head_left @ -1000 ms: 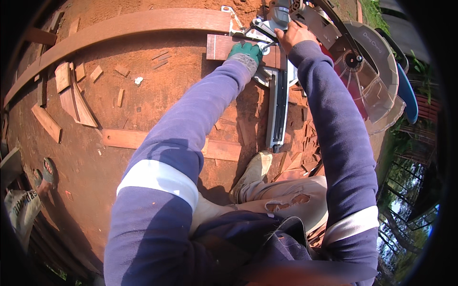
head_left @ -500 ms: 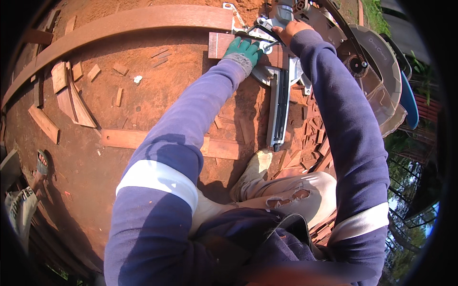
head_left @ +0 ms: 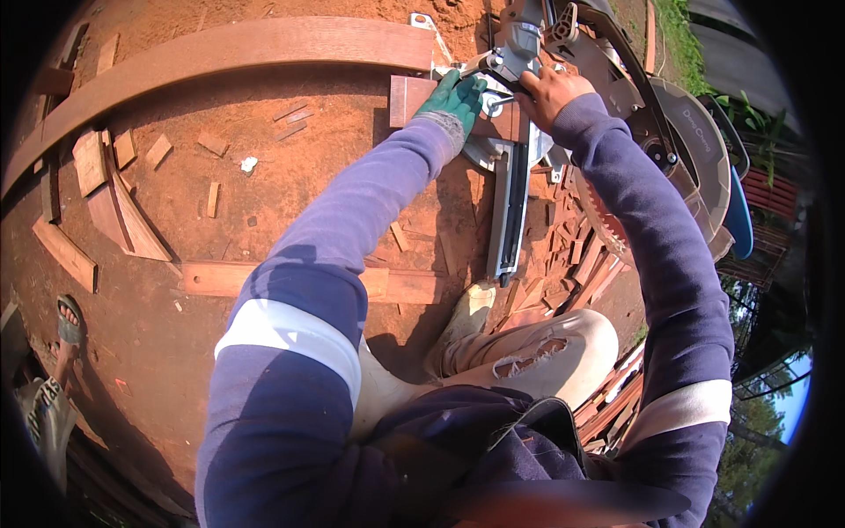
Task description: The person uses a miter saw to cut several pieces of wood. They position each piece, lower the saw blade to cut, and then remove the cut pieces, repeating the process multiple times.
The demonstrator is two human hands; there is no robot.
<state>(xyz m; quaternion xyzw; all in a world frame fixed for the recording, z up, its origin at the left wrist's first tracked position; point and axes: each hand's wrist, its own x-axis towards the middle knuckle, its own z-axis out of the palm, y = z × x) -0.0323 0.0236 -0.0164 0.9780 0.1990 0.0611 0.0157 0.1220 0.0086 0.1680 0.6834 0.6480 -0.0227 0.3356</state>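
In the head view, the green-gloved left hand (head_left: 458, 99), with a grey knit cuff (head_left: 449, 127), lies unclenched, fingers extended over a flat reddish-brown wooden board (head_left: 506, 128). The board crosses the round metal base (head_left: 480, 157) of the mitre saw (head_left: 521, 42), jutting past the base's left edge. The bare right hand (head_left: 554, 93) curls beside the clamp (head_left: 495, 100) (whether it grips, I cannot tell).

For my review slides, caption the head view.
Gloved left hand on a board at a saw, bare right hand close by.
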